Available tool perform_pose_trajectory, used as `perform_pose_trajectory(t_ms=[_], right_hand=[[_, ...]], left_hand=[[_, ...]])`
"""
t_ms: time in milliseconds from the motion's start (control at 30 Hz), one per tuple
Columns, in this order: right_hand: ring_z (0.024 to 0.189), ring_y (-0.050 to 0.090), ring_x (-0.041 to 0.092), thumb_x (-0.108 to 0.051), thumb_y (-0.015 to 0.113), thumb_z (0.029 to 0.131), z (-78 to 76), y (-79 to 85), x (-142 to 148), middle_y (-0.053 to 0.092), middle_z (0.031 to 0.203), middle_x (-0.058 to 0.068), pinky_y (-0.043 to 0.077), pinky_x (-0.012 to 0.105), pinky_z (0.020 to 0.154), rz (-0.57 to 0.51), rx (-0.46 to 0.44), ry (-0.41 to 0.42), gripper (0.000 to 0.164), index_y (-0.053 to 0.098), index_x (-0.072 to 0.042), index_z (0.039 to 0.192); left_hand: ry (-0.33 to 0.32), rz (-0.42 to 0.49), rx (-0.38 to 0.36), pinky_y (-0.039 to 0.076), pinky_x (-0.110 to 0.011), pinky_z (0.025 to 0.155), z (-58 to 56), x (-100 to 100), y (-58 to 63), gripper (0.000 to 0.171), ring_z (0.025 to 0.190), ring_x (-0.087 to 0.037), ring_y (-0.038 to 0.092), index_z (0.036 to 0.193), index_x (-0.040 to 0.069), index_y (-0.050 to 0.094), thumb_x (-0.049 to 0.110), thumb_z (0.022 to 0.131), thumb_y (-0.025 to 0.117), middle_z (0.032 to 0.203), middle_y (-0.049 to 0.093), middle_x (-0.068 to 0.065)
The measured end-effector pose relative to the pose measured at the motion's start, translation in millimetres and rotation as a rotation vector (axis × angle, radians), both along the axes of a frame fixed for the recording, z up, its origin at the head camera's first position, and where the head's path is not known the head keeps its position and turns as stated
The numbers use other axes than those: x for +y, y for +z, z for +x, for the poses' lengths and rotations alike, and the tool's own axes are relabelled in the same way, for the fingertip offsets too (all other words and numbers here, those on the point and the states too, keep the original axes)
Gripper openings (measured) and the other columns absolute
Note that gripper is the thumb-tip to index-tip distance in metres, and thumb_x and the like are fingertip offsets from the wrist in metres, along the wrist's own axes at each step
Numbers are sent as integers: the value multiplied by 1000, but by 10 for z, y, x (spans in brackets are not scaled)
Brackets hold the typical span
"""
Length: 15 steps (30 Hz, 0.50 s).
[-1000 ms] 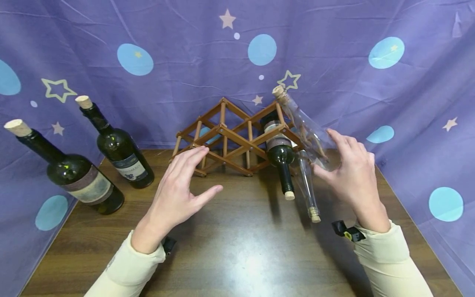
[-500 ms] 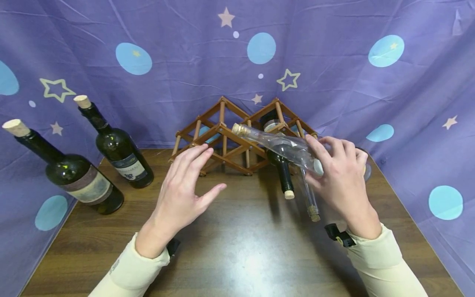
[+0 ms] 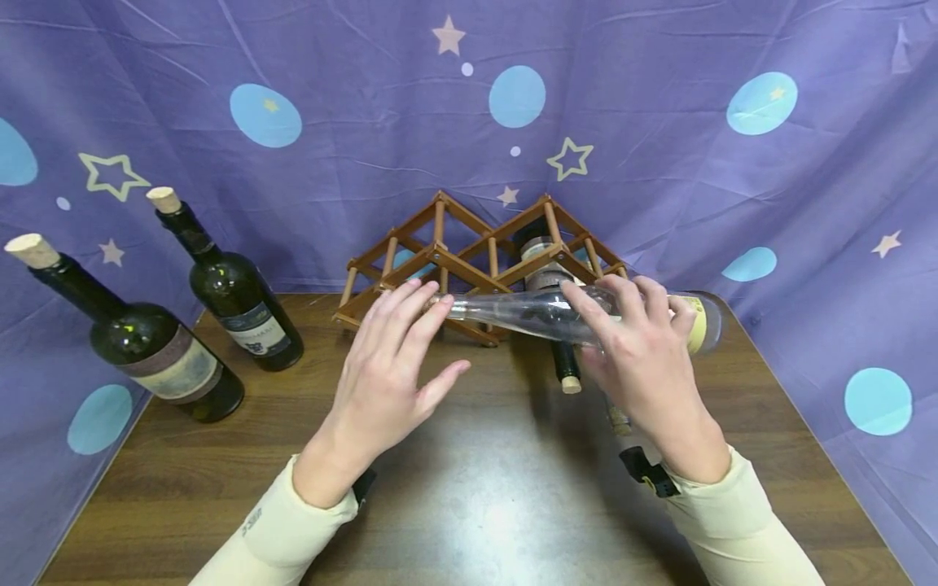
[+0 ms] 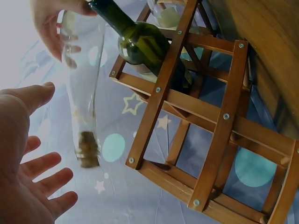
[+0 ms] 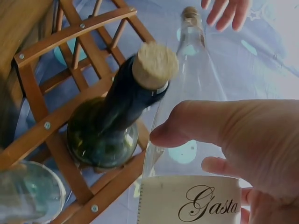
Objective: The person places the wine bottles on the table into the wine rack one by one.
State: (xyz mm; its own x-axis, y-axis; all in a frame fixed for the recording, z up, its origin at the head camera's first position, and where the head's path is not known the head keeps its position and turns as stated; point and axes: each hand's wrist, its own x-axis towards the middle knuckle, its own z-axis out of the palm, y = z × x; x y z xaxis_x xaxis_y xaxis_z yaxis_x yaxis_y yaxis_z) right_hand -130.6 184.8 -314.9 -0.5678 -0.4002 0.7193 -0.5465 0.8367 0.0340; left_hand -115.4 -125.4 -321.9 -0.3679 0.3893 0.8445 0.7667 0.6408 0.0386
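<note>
We have the right hand (image 3: 645, 366) gripping a clear, long-necked glass bottle (image 3: 520, 316), thumb and fingers wrapped round its body. Bottle's held sideways above the table in front of the rack, neck toward the left hand (image 3: 392, 374), base to our right; we read "Gasta" on its cream label (image 5: 189, 198). Left hand: fingers extended, thumb apart, just beside the bottle's tan cork (image 4: 88, 151), with a gap in the left wrist view. The brown wooden lattice rack (image 3: 438, 254) holds a dark green glass bottle (image 3: 564, 362), corked end facing us, and a second clear glass bottle (image 5: 30, 191) beside it. Two corked dark green glass bottles, one (image 3: 245, 313) behind the other (image 3: 168, 354), stand upright at left on the brown wood-grain table (image 3: 498, 464). Purple star-print fabric (image 3: 352, 65) behind.
</note>
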Motion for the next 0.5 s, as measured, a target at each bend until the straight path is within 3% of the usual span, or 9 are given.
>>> perform_pose_trajectory(t_ms=[200, 500], right_hand=[[120, 50, 49, 2, 84, 67, 16, -14, -140, 60, 132, 19, 32, 66, 88, 48, 72, 16, 90, 61, -27, 149], [116, 53, 44, 3, 76, 74, 81, -46, -329, 61, 131, 17, 30, 63, 90, 67, 153, 78, 79, 65, -27, 146]], left_hand=[[28, -55, -50, 31, -56, 124, 3, 66, -41, 72, 146, -40, 47, 147, 1, 57, 29, 88, 87, 150, 56, -21], [48, -142, -92, 33, -52, 124, 5, 118, -131, 69, 140, -39, 53, 148, -1, 56, 30, 93, 83, 150, 56, -21]])
